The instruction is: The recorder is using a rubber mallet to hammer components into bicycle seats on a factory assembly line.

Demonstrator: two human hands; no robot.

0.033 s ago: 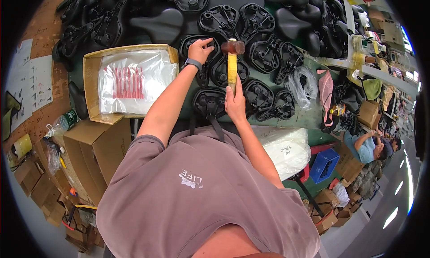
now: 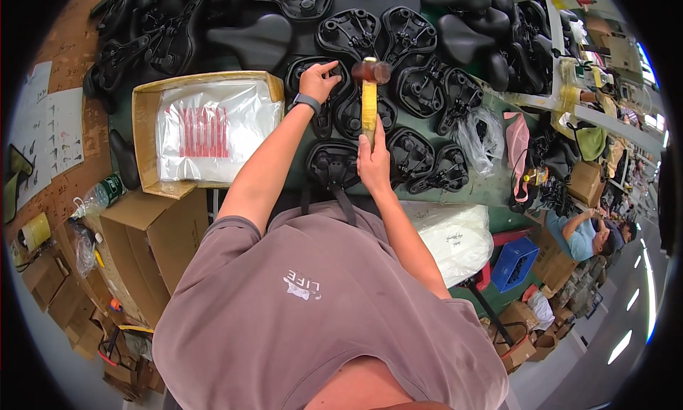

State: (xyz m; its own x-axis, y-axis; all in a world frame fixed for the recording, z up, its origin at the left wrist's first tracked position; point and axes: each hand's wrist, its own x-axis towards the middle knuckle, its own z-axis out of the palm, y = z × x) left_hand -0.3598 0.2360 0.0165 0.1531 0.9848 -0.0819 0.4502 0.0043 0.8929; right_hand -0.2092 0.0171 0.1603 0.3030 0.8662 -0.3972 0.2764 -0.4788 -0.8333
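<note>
Shirt (image 2: pixel 334 324) in grey-brown is seen nearest, with both forearms extended forward over a green work surface (image 2: pixel 494 182). To its left, a closed cardboard box (image 2: pixel 153 232) is noted below the surface's edge; to its right, a white-wrapped bundle (image 2: pixel 455 243) is observed. On the surface, a black bicycle saddle (image 2: pixel 331 164) is found closest to the body, laid underside up.

By the right hand (image 2: pixel 373 161), a hammer (image 2: pixel 369 107) is grasped at the lower end of its yellow-wrapped handle, the fingers being closed around it. The brownish-red head is held above the saddles; whether any of them is touched by it cannot be told. By the left hand (image 2: pixel 318 82), on whose wrist a dark watch (image 2: pixel 307 102) is worn, another upturned saddle (image 2: pixel 340 90) is partly covered. Its index finger is extended toward the hammer head; whether anything is pinched or pressed cannot be told.

At the left, an open carton (image 2: pixel 138 136) is filled with clear plastic sheeting (image 2: pixel 252 125) bearing red marks. Farther back, more saddles are spread, some turned seat side up. At far right, a person (image 2: pixel 580 233) in light blue is seen.
</note>
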